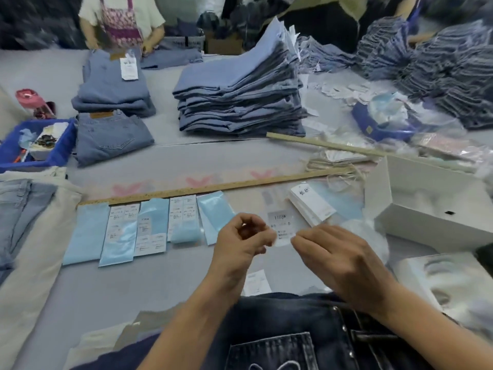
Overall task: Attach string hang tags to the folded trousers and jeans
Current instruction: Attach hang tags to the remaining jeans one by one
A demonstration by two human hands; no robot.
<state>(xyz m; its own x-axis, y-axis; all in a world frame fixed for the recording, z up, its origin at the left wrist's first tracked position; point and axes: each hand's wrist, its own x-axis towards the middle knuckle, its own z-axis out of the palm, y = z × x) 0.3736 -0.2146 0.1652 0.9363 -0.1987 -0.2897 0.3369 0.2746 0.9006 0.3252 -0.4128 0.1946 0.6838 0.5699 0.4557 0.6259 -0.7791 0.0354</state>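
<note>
Fingers of the left hand (241,236) curl inward with the thumb and forefinger tips meeting, and they seem to pinch the left edge of a small white tag (280,227) printed with dark numbers. The right hand (336,259) faces it from the other side, its fingertips drawn together at the tag's lower right edge; whether they grip the tag itself or a thin string is too blurred to tell. The tag hangs between the two hands, its long axis running away from the person, above the grey table (160,276).

The dark jeans (293,335) that need tagging lie directly below and nearer the person than both hands, waistband and studded belt loop under the right wrist. So the coming move probably runs downward and back toward the body, and the right hand is nearer that loop.

A stack of white hang tags (312,205) lies just beyond the right hand, beside a white box (437,206). Blue and white packets (133,228) line up along a wooden ruler (213,186) to the left. Folded blue trousers (240,94) are piled well beyond.
</note>
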